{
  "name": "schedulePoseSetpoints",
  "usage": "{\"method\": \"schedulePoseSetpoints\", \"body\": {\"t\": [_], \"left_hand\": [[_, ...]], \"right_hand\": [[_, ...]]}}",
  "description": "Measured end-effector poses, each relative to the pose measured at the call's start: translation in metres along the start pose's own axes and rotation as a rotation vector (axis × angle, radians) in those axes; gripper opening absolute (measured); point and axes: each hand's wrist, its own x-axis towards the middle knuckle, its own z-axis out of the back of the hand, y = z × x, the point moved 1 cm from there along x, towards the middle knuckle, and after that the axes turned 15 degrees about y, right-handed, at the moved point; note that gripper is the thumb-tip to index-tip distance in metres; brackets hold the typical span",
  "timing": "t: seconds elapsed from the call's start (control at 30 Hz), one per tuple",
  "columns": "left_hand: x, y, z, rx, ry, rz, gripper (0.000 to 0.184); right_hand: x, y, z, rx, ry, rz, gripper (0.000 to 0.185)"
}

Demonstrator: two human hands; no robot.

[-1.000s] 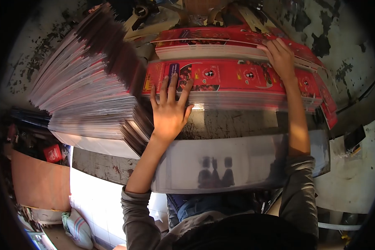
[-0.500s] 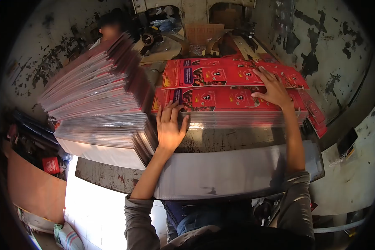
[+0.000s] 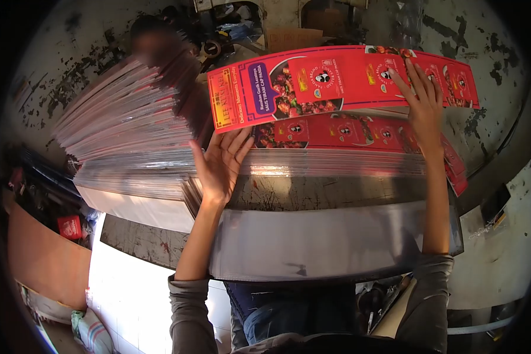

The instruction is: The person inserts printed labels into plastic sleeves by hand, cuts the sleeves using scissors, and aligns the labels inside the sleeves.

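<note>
A long red printed strip with food pictures and panda logos is raised at a slant above a stack of similar red strips. My left hand is palm up at its left end, with thumb apart and fingers stretched out; the fingertips reach the strip's lower edge and are partly hidden behind it. My right hand lies over the right part of the strip, fingers spread on its printed face. Close to my left hand stands a tall, fanned pile of clear-wrapped sheets.
A greyish transparent sheet covers the front edge of the worn dark table. Another person is behind the tall pile at the back left. A tape roll and cardboard lie at the back. Loose red strips hang at the right.
A top red strip has come up off the stack and closer to me. My left hand has turned from palm down to palm up at its left end; my right hand has moved up and right.
</note>
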Motion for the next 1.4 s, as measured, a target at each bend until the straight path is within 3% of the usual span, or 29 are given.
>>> {"method": "schedulePoseSetpoints", "body": {"t": [0.03,0.1,0.2,0.37,0.53,0.63,0.73,0.83,0.93,1.0,1.13,1.27,1.4], "left_hand": [[0.001,-0.009,-0.006,0.006,-0.004,0.000,0.075],[-0.003,-0.022,-0.016,-0.380,0.108,0.003,0.079],[-0.006,-0.019,-0.011,-0.555,0.126,0.058,0.079],[-0.014,-0.003,-0.006,-0.280,0.022,0.231,0.078],[-0.018,0.003,-0.009,-0.372,0.011,0.245,0.072],[-0.018,0.006,-0.011,-0.409,-0.011,0.196,0.068],[-0.019,0.008,-0.016,-0.364,0.099,0.170,0.067],[-0.020,0.014,-0.011,-0.060,0.019,0.229,0.061],[-0.023,0.016,-0.006,0.035,0.154,0.206,0.061],[-0.025,0.008,-0.016,0.118,0.136,0.239,0.070],[-0.023,0.010,-0.018,0.103,0.107,0.221,0.070],[-0.020,0.012,-0.018,0.020,0.056,0.218,0.060],[-0.026,0.008,-0.014,0.081,0.071,0.226,0.064]], "right_hand": [[-0.006,0.005,0.006,-0.013,-0.073,0.005,0.068],[-0.026,0.015,0.010,-0.027,-0.098,0.020,0.066],[-0.065,0.018,0.000,-0.109,-0.141,0.088,0.058],[-0.098,0.019,-0.016,0.024,-0.168,0.182,0.045],[-0.108,0.021,-0.028,-0.041,-0.061,0.188,0.042],[-0.103,0.032,-0.026,-0.003,-0.073,0.240,0.047],[-0.107,0.035,-0.028,0.034,-0.043,0.254,0.048],[-0.106,0.040,-0.023,0.185,-0.044,0.246,0.053],[-0.107,0.040,-0.026,0.278,-0.004,0.267,0.058],[-0.106,0.040,-0.027,0.289,-0.012,0.261,0.058],[-0.105,0.040,-0.025,0.281,-0.001,0.256,0.058],[-0.106,0.041,-0.023,0.290,0.023,0.247,0.060],[-0.106,0.043,-0.023,0.285,0.058,0.222,0.069]]}}
